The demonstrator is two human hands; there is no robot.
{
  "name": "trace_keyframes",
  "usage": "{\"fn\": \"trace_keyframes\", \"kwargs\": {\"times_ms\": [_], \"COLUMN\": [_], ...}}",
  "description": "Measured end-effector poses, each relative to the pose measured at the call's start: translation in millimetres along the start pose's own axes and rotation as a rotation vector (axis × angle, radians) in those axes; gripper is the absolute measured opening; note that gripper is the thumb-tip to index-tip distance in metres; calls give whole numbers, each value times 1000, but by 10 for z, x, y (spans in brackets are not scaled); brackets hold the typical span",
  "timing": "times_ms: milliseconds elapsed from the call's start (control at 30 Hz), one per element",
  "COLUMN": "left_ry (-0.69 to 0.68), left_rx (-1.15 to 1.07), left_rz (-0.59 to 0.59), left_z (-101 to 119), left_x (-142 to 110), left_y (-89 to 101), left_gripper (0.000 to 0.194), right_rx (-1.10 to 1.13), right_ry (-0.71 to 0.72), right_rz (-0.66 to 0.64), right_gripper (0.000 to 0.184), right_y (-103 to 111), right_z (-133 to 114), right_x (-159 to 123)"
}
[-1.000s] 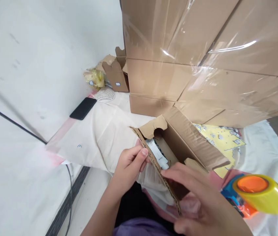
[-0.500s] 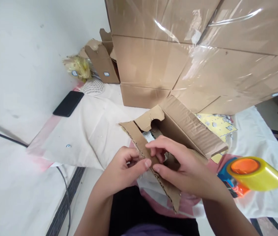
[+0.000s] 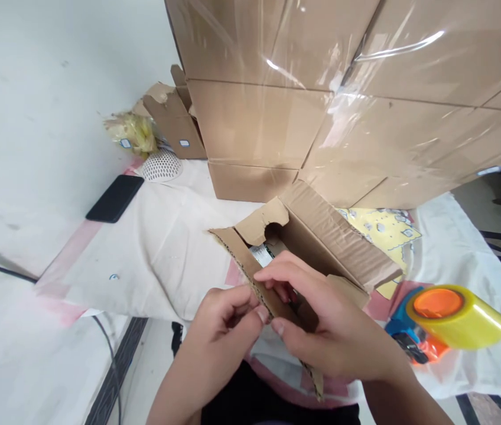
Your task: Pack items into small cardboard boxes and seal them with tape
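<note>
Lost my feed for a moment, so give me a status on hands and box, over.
Left hand and right hand both pinching the near flap of the open cardboard box. Right fingers curled over the flap edge. Tape dispenser sits right, clear of hands.

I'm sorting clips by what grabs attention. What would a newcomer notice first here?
First, the two hands at bottom centre: the left hand pinches the near flap of a small open cardboard box, while the right hand curls over that flap into the opening. Next, the yellow tape roll with an orange core at lower right, and the wall of film-wrapped cartons filling the top.
</note>
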State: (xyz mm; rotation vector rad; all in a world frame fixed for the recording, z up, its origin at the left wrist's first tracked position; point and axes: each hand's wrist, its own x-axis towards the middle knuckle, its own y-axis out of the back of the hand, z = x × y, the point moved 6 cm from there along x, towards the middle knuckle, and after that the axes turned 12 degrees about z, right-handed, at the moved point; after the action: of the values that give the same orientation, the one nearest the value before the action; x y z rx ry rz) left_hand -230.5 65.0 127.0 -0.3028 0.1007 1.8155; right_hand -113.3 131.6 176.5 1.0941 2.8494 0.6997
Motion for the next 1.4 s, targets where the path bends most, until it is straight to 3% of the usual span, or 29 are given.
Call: {"fn": "trace_keyframes", "kwargs": {"times_ms": [133, 333, 467, 633, 833, 967, 1167, 1400], "left_ry": [-29, -115, -162, -212, -243, -203, -161, -194], "left_rx": [-92, -251, -261, -235, -248, -308, -424, -436], "left_rz": [115, 214, 261, 239, 159, 147, 151, 141], "left_z": [-47, -199, -269, -268, -194, -224, -298, -296], "left_x": [2, 103, 112, 100, 124, 147, 142, 168], "left_y": [-53, -168, -187, -162, -157, -198, -244, -272], "left_gripper": [33, 28, 29, 32, 34, 35, 33, 35], "right_rx": [9, -17, -230, -460, -560, -508, -271, -165], "right_ry": [-8, -192, -287, -199, -163, -154, -282, -333], "right_rz": [64, 105, 44, -105, -151, -108, -103, -24], "right_gripper": [44, 36, 25, 8, 32, 36, 35, 35], "right_y": [8, 52, 97, 181, 214, 193, 144, 184], "right_z": [-22, -21, -61, -158, -182, -208, -52, 51], "right_x": [11, 18, -7, 26, 55, 55, 18, -40]}}
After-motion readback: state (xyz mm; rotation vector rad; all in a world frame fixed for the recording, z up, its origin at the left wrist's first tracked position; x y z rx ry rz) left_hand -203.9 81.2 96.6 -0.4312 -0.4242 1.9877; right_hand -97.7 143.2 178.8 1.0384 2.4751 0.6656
